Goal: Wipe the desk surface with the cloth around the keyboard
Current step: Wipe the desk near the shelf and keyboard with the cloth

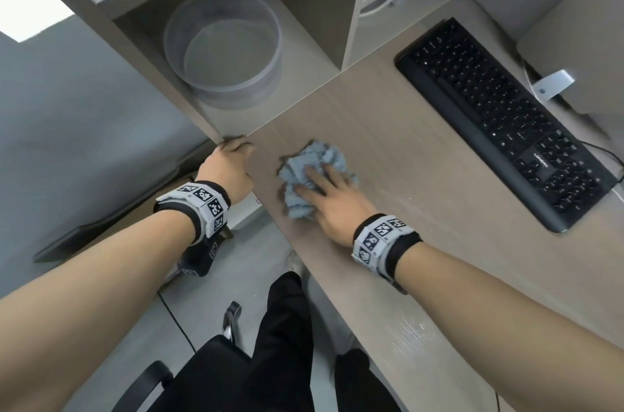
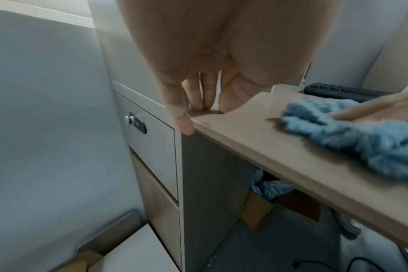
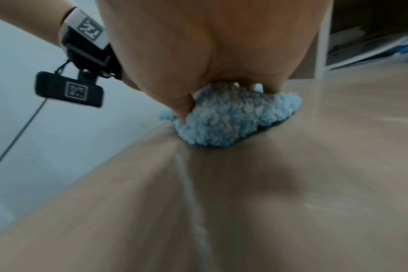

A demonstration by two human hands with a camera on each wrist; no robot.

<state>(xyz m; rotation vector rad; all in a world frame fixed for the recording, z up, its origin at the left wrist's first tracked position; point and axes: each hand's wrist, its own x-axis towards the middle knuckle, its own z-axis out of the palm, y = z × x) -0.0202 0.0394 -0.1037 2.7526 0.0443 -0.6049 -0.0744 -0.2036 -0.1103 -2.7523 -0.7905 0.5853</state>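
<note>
Right hand [image 1: 332, 202] flat on crumpled light-blue fluffy cloth [image 1: 312, 172], fingers [image 1: 312, 177] spread and straight, pressing it onto pale wood-grain table [image 1: 388, 148] near left front corner. Left hand [image 1: 229, 161] on table's corner edge, fingers [image 2: 198, 95] relaxed, tips touching top, grasping nothing. Black keyboard [image 1: 499, 118] well apart to cloth's right. Round translucent plastic container [image 1: 224, 47] in open shelf compartment beyond.

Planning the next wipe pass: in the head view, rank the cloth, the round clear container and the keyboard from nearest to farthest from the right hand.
1. cloth: under the right hand.
2. round clear container: in the shelf cubby, ahead-left.
3. keyboard: on the desk, right; close to the container's range.
</note>
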